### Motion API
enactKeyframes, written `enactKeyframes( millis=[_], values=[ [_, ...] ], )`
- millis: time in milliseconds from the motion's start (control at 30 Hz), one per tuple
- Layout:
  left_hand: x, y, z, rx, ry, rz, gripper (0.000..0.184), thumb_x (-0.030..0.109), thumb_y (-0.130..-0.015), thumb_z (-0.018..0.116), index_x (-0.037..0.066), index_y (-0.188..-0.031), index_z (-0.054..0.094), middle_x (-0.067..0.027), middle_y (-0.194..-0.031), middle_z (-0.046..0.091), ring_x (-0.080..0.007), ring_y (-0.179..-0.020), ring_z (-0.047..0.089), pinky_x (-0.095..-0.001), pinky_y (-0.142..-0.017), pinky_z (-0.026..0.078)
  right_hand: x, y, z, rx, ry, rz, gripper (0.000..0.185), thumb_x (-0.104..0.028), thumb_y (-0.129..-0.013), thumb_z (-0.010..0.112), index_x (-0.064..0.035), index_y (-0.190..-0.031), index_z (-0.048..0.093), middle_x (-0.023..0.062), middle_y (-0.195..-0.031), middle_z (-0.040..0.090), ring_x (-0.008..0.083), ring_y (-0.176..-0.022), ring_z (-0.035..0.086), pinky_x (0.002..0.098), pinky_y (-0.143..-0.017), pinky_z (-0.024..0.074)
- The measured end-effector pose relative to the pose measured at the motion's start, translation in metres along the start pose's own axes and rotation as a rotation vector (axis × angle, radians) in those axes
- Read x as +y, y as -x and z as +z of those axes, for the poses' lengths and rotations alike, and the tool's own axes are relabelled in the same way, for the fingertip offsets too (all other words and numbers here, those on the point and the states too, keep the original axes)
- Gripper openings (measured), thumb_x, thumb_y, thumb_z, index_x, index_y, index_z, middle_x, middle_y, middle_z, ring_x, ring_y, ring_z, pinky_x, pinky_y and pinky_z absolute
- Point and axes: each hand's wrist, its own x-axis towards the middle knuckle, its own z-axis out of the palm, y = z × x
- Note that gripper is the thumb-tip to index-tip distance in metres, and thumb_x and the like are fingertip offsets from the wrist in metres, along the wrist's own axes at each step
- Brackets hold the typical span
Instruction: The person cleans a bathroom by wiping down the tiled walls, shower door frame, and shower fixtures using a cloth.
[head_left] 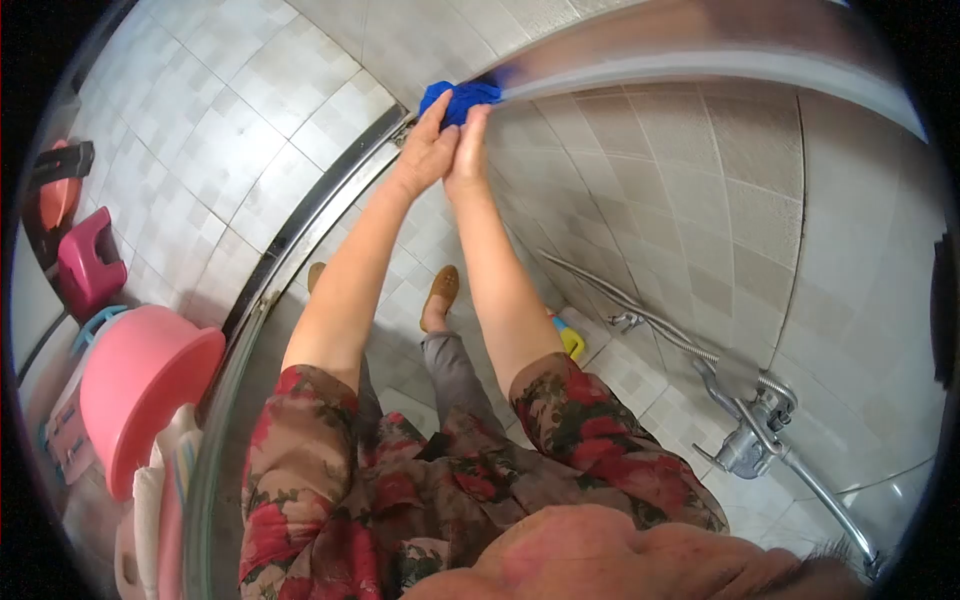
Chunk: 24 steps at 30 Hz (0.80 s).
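A bunched blue cloth (460, 103) is up at the end of the shower enclosure's curved metal-edged rail (740, 68), close to the tiled wall. My left hand (428, 152) presses it from the left, fingers over the fabric. Right beside it, my right hand (468, 155) holds the cloth's other side, its thumb side against the fabric. Both arms reach forward and the hands touch each other. The cloth partly hides the fingertips.
A curved floor track (325, 210) runs along my left. Beyond it are a pink basin (150, 385) and a magenta stool (92, 262). To my right, a shower mixer tap (755, 435) and metal hose (640, 308) are on the tiled wall. A yellow bottle (570, 340) stands low by the wall.
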Motion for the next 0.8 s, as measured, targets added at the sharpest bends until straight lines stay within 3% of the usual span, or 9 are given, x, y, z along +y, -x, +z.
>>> enactKeyframes(
  millis=[100, 167, 200, 233, 400, 467, 567, 633, 800],
  values=[
    [0.048, 0.008, 0.003, 0.033, 0.176, 0.036, 0.056, 0.011, -0.092, 0.049, 0.003, -0.145, 0.031, -0.0119, -0.12, 0.056, -0.0155, -0.105, 0.053, -0.0283, -0.094, 0.041, -0.041, 0.024, 0.013, -0.085, -0.048, -0.166, 0.073, -0.062, -0.096, 0.031, 0.0006, -0.133, 0.039, 0.0085, -0.125, 0.049, 0.0187, -0.114, 0.048, 0.0315, -0.099, 0.0378],
    [0.084, 0.016, 0.004, 0.021, 0.341, 0.134, 0.058, 0.017, -0.09, 0.05, -0.002, -0.142, 0.033, -0.0249, -0.137, 0.044, -0.033, -0.126, 0.045, -0.0357, -0.106, 0.033, -0.068, 0.037, 0.021, -0.074, 0.023, -0.376, 0.069, -0.057, -0.098, 0.027, 0.0006, -0.136, 0.036, 0.0092, -0.124, 0.047, 0.0187, -0.115, 0.046, 0.0328, -0.101, 0.0352],
    [0.096, 0.021, 0.006, 0.071, 0.183, 0.241, 0.058, 0.013, -0.092, 0.051, 0.0, -0.144, 0.029, -0.004, -0.099, 0.057, -0.0108, -0.09, 0.052, -0.0246, -0.081, 0.044, -0.088, 0.043, 0.018, -0.225, 0.124, -0.498, 0.074, -0.06, -0.097, 0.024, 0.0013, -0.14, 0.028, 0.0114, -0.131, 0.044, 0.0199, -0.116, 0.046, 0.0329, -0.101, 0.0359],
    [0.123, 0.029, 0.009, 0.097, 0.202, 0.283, 0.058, 0.012, -0.092, 0.051, 0.0, -0.144, 0.03, -0.0025, -0.096, 0.055, -0.01, -0.087, 0.051, -0.0243, -0.079, 0.044, -0.11, 0.05, 0.015, -0.38, 0.225, -0.617, 0.08, -0.062, -0.096, 0.022, 0.002, -0.144, 0.02, 0.0136, -0.138, 0.041, 0.0211, -0.118, 0.047, 0.0331, -0.102, 0.0365],
    [0.211, 0.069, 0.029, 0.051, 0.571, 0.41, 0.054, 0.006, -0.089, 0.054, 0.0, -0.139, 0.037, -0.0027, -0.096, 0.054, -0.0099, -0.085, 0.049, -0.0257, -0.077, 0.044, -0.176, 0.132, 0.009, -0.055, 0.549, -0.711, 0.061, -0.043, -0.099, 0.037, 0.0019, -0.139, 0.03, 0.0103, -0.124, 0.049, 0.0195, -0.108, 0.052, 0.0341, -0.098, 0.0388],
    [0.209, 0.081, 0.038, 0.022, 0.737, 0.402, 0.051, 0.005, -0.088, 0.054, 0.001, -0.137, 0.039, -0.004, -0.099, 0.053, -0.0102, -0.088, 0.05, -0.0261, -0.078, 0.045, -0.172, 0.137, -0.01, 0.113, 0.593, -0.816, 0.05, -0.037, -0.097, 0.046, 0.0011, -0.129, 0.044, 0.0132, -0.122, 0.056, 0.019, -0.103, 0.056, 0.0365, -0.086, 0.0467],
    [0.196, 0.101, 0.05, -0.18, 0.651, 0.254, 0.045, 0.004, -0.089, 0.053, 0.001, -0.133, 0.043, -0.0102, -0.114, 0.054, -0.015, -0.103, 0.054, -0.0277, -0.086, 0.045, -0.152, 0.134, -0.032, 0.114, 0.376, -0.605, 0.048, -0.035, -0.096, 0.047, 0.0008, -0.128, 0.046, 0.0129, -0.121, 0.057, 0.0198, -0.103, 0.057, 0.0374, -0.085, 0.0469],
    [0.19, 0.106, 0.054, -0.113, 0.613, 0.307, 0.043, 0.003, -0.089, 0.052, 0.002, -0.131, 0.044, -0.0162, -0.13, 0.05, -0.0236, -0.121, 0.05, -0.033, -0.095, 0.043, -0.138, 0.126, -0.044, 0.119, 0.141, -0.411, 0.046, -0.034, -0.096, 0.047, 0.0005, -0.126, 0.048, 0.0125, -0.121, 0.057, 0.0206, -0.103, 0.057, 0.0384, -0.085, 0.0471],
    [0.131, 0.128, 0.036, 0.096, 0.078, 0.355, 0.049, 0.008, -0.088, 0.058, 0.004, -0.135, 0.043, -0.0186, -0.138, 0.044, -0.032, -0.128, 0.044, -0.0403, -0.103, 0.037, -0.101, 0.116, -0.063, 0.14, -0.46, 0.105, 0.041, -0.03, -0.095, 0.049, -0.0002, -0.122, 0.052, 0.0116, -0.12, 0.06, 0.0225, -0.103, 0.058, 0.0408, -0.083, 0.0476]
  ],
)
